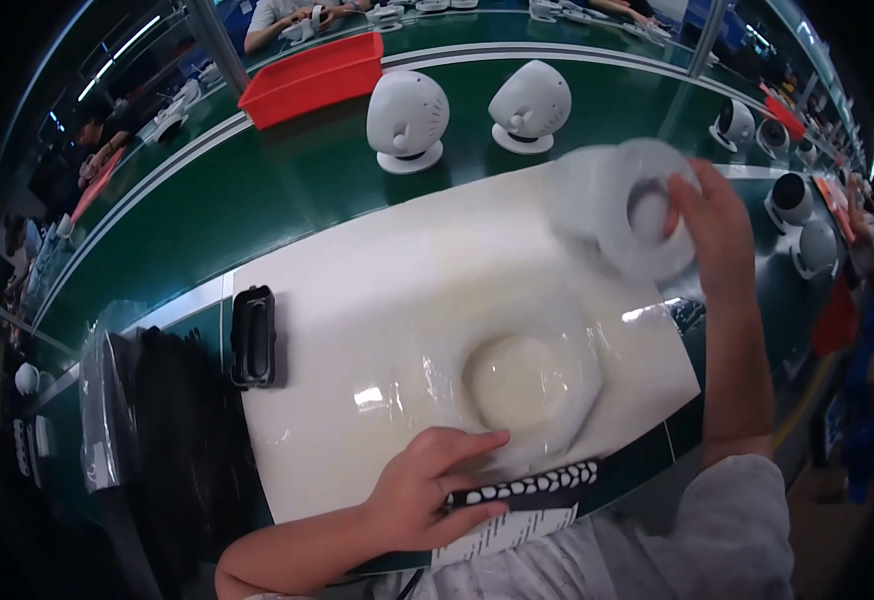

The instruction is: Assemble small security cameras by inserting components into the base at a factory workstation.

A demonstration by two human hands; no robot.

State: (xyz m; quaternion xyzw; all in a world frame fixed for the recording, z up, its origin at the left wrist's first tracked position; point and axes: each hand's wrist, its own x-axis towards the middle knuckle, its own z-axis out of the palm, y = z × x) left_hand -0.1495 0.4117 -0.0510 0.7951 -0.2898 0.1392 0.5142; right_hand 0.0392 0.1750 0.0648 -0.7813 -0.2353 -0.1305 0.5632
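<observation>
In the head view we see a green table with a white mat lying along its near edge. Our right hand reaches out to the far right corner of the mat and grips a round white fan cover, which is blurred. The fingers curl over its right rim, the thumb pressing near its middle, so the cover sits in the fingers and is lifted and tilted above the mat's corner.

Our left hand rests at the near edge of the mat. Its fingers are stretched out flat and loose, gripping nothing, with the tips touching the near rim of a clear plastic bag that holds a round white part. The bag lies on the mat's near right area, well apart from the cover. Just under the left hand, along the table's near edge, lies a black strip with white dots.

A black rectangular block sits at the left edge of the mat. Beyond the mat's far edge two white dome-shaped fans stand side by side on the table, and a red tray lies behind them toward the far left. More round fans stand along the right edge.
</observation>
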